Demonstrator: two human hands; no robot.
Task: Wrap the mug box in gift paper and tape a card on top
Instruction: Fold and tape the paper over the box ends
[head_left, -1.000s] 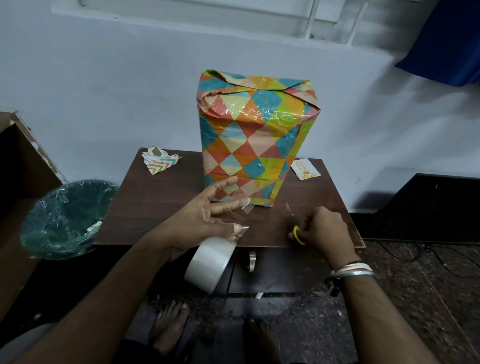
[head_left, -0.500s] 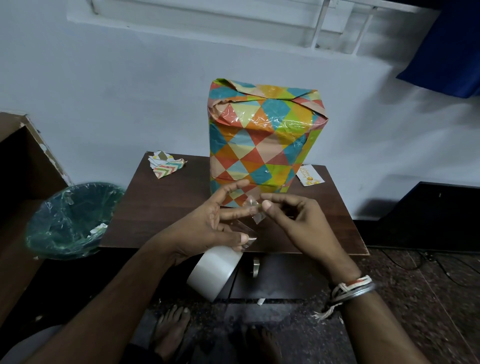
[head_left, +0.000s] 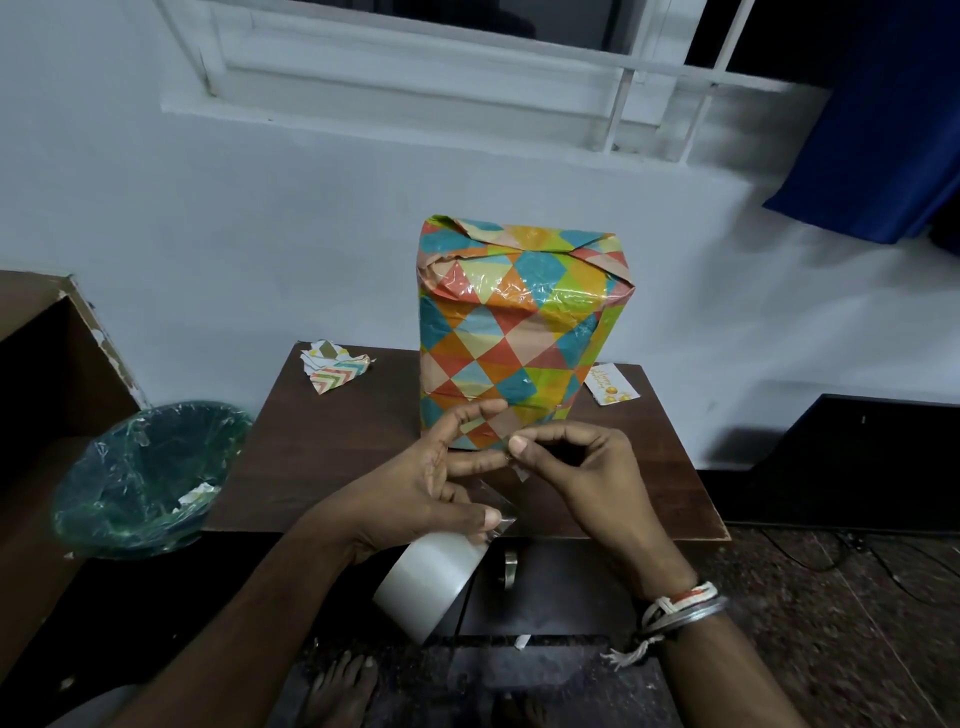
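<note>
Colourful wrapped box (head_left: 519, 332) stands upright on the table (head_left: 337, 457), just beyond both hands. The left hand (head_left: 415, 499) grips the tape roll (head_left: 426, 582); the right hand (head_left: 587, 478) pinches a tape strip (head_left: 521, 472). The card (head_left: 613, 387) lies right of the box, nearer the right hand.

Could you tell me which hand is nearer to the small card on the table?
Right. The right hand, pinching a tape piece, is just in front of the card; the left hand, holding the tape roll, lies farther left.
</note>
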